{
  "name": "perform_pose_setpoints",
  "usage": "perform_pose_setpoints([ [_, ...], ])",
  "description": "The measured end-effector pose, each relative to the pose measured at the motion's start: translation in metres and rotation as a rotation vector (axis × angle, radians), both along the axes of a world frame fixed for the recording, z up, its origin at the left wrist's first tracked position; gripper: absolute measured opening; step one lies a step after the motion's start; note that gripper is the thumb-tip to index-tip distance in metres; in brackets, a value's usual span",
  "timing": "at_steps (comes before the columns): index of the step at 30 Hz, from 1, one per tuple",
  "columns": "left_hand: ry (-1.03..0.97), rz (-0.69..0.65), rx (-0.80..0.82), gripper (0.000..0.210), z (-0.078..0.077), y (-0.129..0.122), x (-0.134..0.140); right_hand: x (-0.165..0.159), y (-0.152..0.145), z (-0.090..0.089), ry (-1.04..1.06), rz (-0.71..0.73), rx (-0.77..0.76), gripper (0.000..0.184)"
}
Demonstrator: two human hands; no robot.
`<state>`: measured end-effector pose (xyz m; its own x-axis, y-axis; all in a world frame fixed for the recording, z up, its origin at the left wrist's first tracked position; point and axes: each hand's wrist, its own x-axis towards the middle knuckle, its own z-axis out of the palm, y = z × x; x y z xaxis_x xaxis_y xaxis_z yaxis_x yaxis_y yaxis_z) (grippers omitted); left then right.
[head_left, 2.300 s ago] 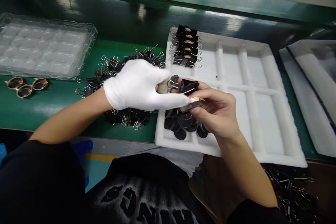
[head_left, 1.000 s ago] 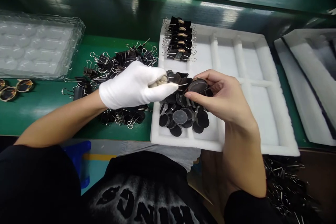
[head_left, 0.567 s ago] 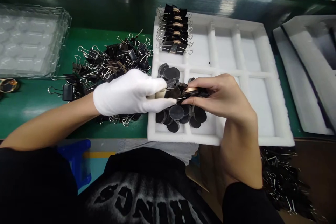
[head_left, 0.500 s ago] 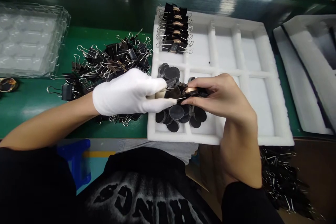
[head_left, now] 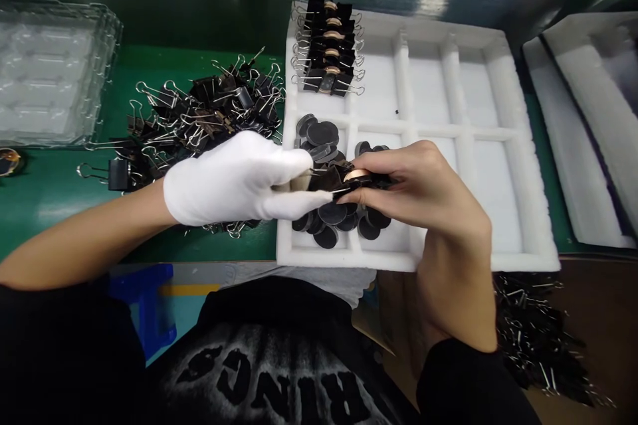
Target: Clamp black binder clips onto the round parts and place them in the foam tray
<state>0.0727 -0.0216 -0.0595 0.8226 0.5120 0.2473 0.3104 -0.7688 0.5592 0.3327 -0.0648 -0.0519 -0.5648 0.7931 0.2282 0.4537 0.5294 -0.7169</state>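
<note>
My left hand (head_left: 244,179), in a white glove, pinches the wire handles of a black binder clip (head_left: 326,179). Bare, my right hand (head_left: 421,179) grips a dark round piece with a copper-coloured ring (head_left: 356,174) between thumb and fingers, right at the clip's jaws. Part of that piece is hidden by my right fingers. Both hands are over the white foam tray (head_left: 423,259). Beneath them lie several black discs (head_left: 321,135) in the tray's near left compartments. A row of clipped pieces (head_left: 329,46) with copper rings stands in the far left compartment.
Left of the tray, a heap of binder clips (head_left: 199,113) covers part of the green table (head_left: 50,212). Clear plastic trays (head_left: 54,73) are stacked at far left, near a small ringed part (head_left: 8,161). More foam (head_left: 583,146) stands right; further clips (head_left: 538,339) lie below.
The view has shifted slightly, so the tray and clip heap appear a little higher and further left. Both hands keep their hold, with the clip and ringed piece still together.
</note>
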Motion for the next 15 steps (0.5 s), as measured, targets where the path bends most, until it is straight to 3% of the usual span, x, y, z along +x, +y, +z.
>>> perform_pose_setpoints([
  [4, 0.054, 0.014, 0.051, 0.039, 0.006, 0.007, -0.004, -0.001, 0.0, -0.004, -0.05, -0.087, 0.144, 0.012],
  [7, 0.101, 0.139, 0.006, 0.04, 0.018, 0.007, -0.003, -0.002, 0.001, -0.013, -0.061, -0.172, 0.452, 0.005],
  [9, 0.119, 0.214, -0.204, 0.049, 0.025, 0.004, -0.001, -0.003, 0.001, -0.021, -0.054, -0.229, 0.695, 0.014],
  [11, 0.126, 0.208, -0.527, 0.065, 0.027, 0.001, 0.003, -0.005, 0.001, -0.028, -0.073, -0.289, 0.828, 0.02],
  [13, 0.114, 0.148, -0.795, 0.07, 0.026, -0.001, 0.007, -0.008, 0.001, -0.033, -0.146, -0.355, 0.825, 0.021],
  [15, 0.085, 0.114, -0.877, 0.061, 0.025, 0.0, 0.008, -0.01, 0.001, -0.033, -0.193, -0.476, 0.789, 0.024],
])
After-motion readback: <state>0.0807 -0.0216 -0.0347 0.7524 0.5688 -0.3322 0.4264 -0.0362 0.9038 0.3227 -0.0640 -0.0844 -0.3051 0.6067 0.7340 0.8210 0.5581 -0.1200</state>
